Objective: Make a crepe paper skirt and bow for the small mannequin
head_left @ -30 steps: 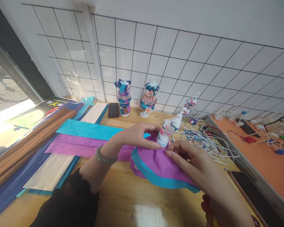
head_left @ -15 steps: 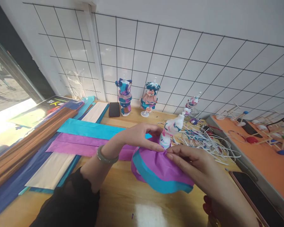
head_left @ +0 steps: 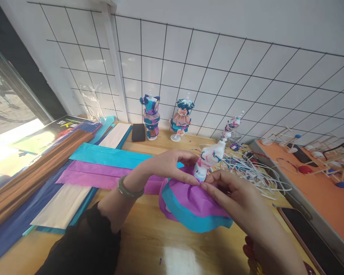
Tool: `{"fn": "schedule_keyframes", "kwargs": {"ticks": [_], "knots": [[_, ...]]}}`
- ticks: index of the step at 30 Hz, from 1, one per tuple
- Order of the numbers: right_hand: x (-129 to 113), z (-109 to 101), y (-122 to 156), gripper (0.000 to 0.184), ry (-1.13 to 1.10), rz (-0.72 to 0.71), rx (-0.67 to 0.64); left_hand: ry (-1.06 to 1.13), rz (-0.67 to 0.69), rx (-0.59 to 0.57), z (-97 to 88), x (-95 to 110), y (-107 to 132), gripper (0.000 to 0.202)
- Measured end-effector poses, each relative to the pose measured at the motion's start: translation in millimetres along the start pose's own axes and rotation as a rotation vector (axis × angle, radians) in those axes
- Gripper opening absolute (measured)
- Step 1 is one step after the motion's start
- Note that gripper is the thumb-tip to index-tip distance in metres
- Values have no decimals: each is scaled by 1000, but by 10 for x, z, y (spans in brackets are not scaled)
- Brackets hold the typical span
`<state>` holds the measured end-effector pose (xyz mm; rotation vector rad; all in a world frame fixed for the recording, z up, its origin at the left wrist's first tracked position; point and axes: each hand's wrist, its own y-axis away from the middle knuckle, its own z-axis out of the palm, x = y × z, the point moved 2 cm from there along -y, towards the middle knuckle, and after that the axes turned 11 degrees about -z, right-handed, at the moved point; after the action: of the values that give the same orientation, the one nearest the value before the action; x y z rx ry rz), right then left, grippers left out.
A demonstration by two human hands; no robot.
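Observation:
A small white dress-form mannequin [head_left: 212,154] with coloured marks on its torso leans to the right in front of me. Around its lower part spreads a purple paper skirt [head_left: 199,200] with a blue band along the edge. My left hand [head_left: 172,164] pinches the gathered paper at the waist from the left, thumb on top. From the right, my right hand [head_left: 229,191] pinches the same waist, its thumb and forefinger close to the left thumb. The fingers behind the mannequin are partly hidden.
Blue paper [head_left: 111,156], purple paper [head_left: 88,175] and a brown paper roll [head_left: 40,173] lie left. Two dressed mannequins [head_left: 151,118] and a black phone [head_left: 138,132] stand or lie behind. Tangled white strips [head_left: 249,172], another phone [head_left: 312,236] and an orange tray [head_left: 309,187] are right.
The mannequin has shifted slightly and tilts a little more to the right. My right hand has moved slightly left and up at the waist; my left hand stays nearly still.

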<state>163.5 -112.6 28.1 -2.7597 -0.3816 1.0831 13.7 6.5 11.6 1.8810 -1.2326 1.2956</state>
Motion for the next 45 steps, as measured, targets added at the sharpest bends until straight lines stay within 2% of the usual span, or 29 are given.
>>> {"fn": "schedule_keyframes", "kwargs": {"ticks": [13, 24, 30, 36, 40, 45], "knots": [[54, -5, 2, 16, -40, 18, 41, 3, 28, -34, 65, 45, -15, 37], [55, 8, -4, 22, -170, 32, -1, -48, -7, 81, 71, 59, -15, 31], [68, -4, 19, 25, -128, 42, 14, -82, 22, 105, 42, 59, 6, 30], [79, -16, 0, 26, -109, 22, 44, 44, 9, 81, 59, -8, -44, 34], [126, -17, -17, 26, -172, 25, 63, 171, -15, 52, 86, -43, -80, 42], [186, -8, -20, 26, -199, 39, 79, 264, 35, 13, 102, -42, -85, 46]]}}
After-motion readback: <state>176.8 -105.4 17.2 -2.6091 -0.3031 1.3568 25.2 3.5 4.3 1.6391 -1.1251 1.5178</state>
